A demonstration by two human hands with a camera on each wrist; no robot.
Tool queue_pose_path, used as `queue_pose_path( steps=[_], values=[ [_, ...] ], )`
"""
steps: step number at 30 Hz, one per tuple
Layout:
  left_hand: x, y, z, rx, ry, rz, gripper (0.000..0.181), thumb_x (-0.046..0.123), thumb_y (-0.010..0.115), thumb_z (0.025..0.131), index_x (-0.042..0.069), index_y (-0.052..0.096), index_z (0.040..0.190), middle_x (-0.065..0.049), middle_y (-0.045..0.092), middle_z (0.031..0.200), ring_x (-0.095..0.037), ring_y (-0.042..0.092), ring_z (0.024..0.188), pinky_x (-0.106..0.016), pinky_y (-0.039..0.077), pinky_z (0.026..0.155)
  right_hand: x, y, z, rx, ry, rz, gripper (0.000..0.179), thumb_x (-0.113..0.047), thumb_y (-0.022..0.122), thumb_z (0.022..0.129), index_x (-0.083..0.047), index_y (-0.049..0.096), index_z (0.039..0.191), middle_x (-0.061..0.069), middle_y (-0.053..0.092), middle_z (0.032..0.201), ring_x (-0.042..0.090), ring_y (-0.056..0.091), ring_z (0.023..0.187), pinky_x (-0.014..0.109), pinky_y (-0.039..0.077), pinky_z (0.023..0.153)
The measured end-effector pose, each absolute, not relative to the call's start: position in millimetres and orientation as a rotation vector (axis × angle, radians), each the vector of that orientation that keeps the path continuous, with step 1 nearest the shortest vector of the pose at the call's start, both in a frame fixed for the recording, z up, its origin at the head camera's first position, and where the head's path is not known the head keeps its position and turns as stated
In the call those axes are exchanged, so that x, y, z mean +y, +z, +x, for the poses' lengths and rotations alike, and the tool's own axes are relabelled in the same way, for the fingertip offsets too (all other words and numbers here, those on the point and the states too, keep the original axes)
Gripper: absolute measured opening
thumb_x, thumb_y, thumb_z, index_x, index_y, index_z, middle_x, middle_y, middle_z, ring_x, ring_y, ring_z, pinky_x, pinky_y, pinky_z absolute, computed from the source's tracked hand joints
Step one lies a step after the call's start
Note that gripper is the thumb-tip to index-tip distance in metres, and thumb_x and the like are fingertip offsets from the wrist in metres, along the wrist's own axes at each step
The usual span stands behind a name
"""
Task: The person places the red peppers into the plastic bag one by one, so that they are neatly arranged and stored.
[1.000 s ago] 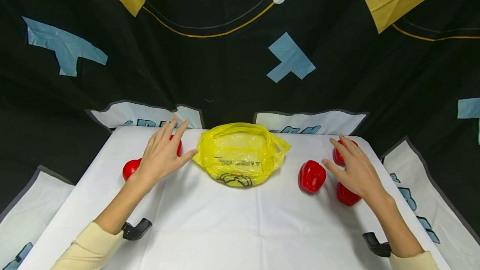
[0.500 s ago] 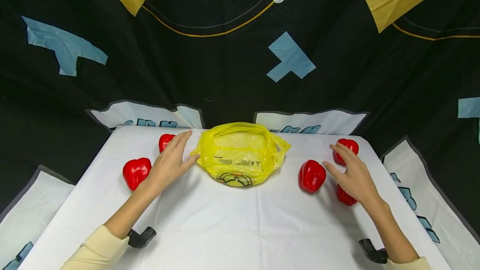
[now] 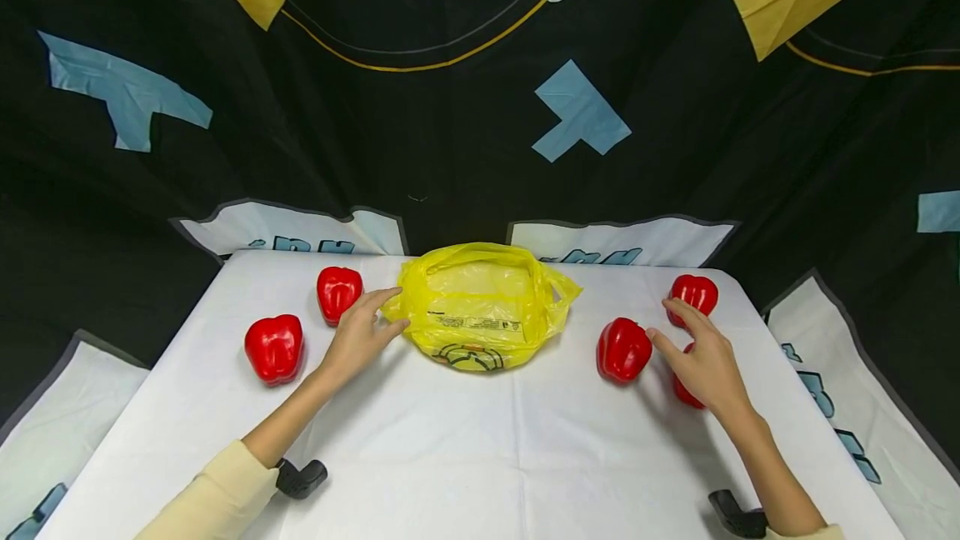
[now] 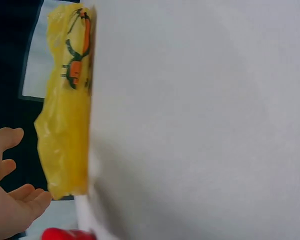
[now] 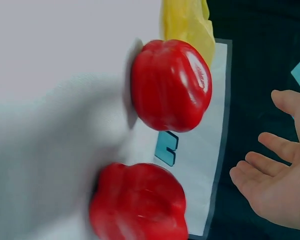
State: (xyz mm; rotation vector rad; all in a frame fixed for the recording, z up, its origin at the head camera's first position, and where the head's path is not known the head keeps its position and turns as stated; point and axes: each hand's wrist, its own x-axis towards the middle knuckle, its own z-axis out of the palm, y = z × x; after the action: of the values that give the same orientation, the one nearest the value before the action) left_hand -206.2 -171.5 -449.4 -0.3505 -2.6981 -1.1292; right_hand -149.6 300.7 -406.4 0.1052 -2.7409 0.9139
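A yellow plastic bag lies spread at the back middle of the table. My left hand is at its left end, fingers slightly bent, with the fingertips close to the bag's edge; whether they touch it I cannot tell. In the left wrist view those fingers are apart and hold nothing. My right hand hovers over the right side with relaxed fingers. Beneath and around it are a red bell pepper, a second red bell pepper, and a third red pepper partly hidden by the hand.
On the left side of the table lie two more red bell peppers, one nearer and one farther back. A white cloth covers the table. Behind it hangs a black cloth with blue and yellow shapes.
My left hand has moved right and nearer, from above the left peppers to the bag's left end, uncovering both peppers. My right hand has shifted slightly left. The bag and peppers stay put.
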Motion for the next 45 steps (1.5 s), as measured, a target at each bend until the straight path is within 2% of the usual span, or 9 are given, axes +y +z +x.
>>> queue_pose_path(
  steps=[6, 13, 19, 32, 36, 40, 45],
  values=[
    [-174.4, -462.9, -214.1, -2.649, -1.318, -0.245, 0.052, 0.010, 0.072, 0.093, -0.004, 0.054, 0.139, -0.026, 0.052, 0.140, -0.044, 0.052, 0.125, -0.053, 0.047, 0.099, 301.5, -413.6, -147.1, -2.759, 1.015, 0.004, 0.064, -0.026, 0.069, 0.095, -0.001, 0.044, 0.148, 0.029, 0.046, 0.143, 0.052, 0.046, 0.125, 0.064, 0.048, 0.090],
    [-176.0, -471.3, -221.1, -2.657, -1.355, -0.098, 0.052, 0.010, 0.071, 0.093, -0.004, 0.053, 0.140, -0.026, 0.057, 0.134, -0.041, 0.062, 0.112, -0.051, 0.052, 0.093, 300.5, -421.2, -146.8, -2.745, 1.145, -0.041, 0.063, -0.031, 0.066, 0.097, -0.001, 0.043, 0.148, 0.028, 0.043, 0.147, 0.053, 0.047, 0.126, 0.060, 0.045, 0.096],
    [-174.6, -473.0, -226.0, -2.635, -1.433, -0.003, 0.047, 0.006, 0.069, 0.094, -0.006, 0.055, 0.137, -0.026, 0.056, 0.136, -0.041, 0.062, 0.113, -0.047, 0.052, 0.092, 299.1, -431.6, -147.8, -2.739, 1.246, -0.117, 0.065, -0.032, 0.065, 0.097, 0.000, 0.041, 0.149, 0.027, 0.041, 0.150, 0.051, 0.045, 0.129, 0.055, 0.042, 0.101],
    [-174.3, -480.2, -232.3, -2.577, -1.405, 0.047, 0.037, 0.001, 0.069, 0.091, -0.006, 0.064, 0.128, -0.026, 0.066, 0.119, -0.038, 0.068, 0.102, -0.045, 0.056, 0.085, 294.2, -450.1, -148.1, -2.635, 1.707, -0.225, 0.080, -0.029, 0.064, 0.099, -0.002, 0.017, 0.158, 0.019, 0.020, 0.162, 0.037, 0.019, 0.148, 0.044, 0.030, 0.110],
    [-174.8, -482.5, -234.1, -2.559, -1.382, 0.068, 0.033, 0.000, 0.070, 0.090, -0.005, 0.068, 0.123, -0.024, 0.070, 0.111, -0.035, 0.070, 0.096, -0.030, 0.058, 0.078, 292.6, -453.5, -150.3, -2.625, 1.767, -0.280, 0.082, -0.028, 0.065, 0.099, -0.003, 0.015, 0.159, 0.019, 0.018, 0.163, 0.036, 0.019, 0.149, 0.043, 0.032, 0.110],
    [-174.9, -484.3, -235.5, -2.537, -1.378, 0.076, 0.029, -0.002, 0.070, 0.089, -0.004, 0.071, 0.118, -0.021, 0.072, 0.108, -0.034, 0.070, 0.094, -0.011, 0.049, 0.068, 290.7, -456.1, -151.9, -2.635, 1.807, -0.338, 0.084, -0.028, 0.066, 0.097, -0.006, 0.014, 0.160, 0.018, 0.018, 0.163, 0.036, 0.019, 0.148, 0.046, 0.035, 0.108],
    [-174.8, -485.4, -236.8, -2.505, -1.407, 0.095, 0.027, -0.002, 0.070, 0.090, -0.003, 0.072, 0.116, -0.020, 0.072, 0.108, -0.033, 0.070, 0.094, -0.005, 0.044, 0.066, 287.8, -459.5, -154.2, -2.636, 1.845, -0.358, 0.083, -0.024, 0.066, 0.098, -0.006, 0.014, 0.160, 0.019, 0.018, 0.162, 0.039, 0.022, 0.147, 0.049, 0.037, 0.108]
  ],
)
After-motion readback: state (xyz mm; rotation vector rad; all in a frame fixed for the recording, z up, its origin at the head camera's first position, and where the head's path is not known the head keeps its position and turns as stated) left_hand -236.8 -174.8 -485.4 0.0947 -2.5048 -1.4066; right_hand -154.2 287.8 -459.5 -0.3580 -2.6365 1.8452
